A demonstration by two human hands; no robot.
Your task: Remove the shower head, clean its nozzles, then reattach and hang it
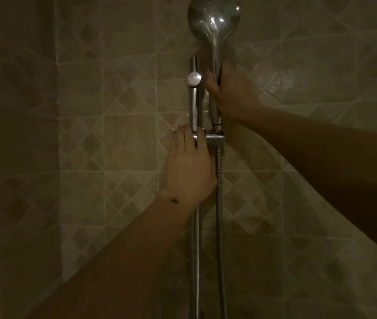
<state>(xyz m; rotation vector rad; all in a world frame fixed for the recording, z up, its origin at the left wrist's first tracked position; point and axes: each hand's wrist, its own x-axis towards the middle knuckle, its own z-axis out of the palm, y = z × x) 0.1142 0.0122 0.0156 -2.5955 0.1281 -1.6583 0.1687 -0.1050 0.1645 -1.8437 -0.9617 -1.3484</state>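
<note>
A chrome shower head (214, 19) points up at the top of the head view, its back toward me. Its handle runs down into the chrome holder bracket (215, 138) on the vertical slide rail (194, 104). My right hand (231, 90) is wrapped around the handle just above the bracket. My left hand (189, 164) grips the rail and the bracket's left side, fingers over the clamp. A ribbed metal hose (219, 226) hangs straight down from the bracket. The nozzle face is hidden.
A round chrome knob (194, 78) sits on the rail above my left hand. Beige patterned wall tiles (113, 134) fill the background. The light is dim, and both forearms reach in from below and from the right.
</note>
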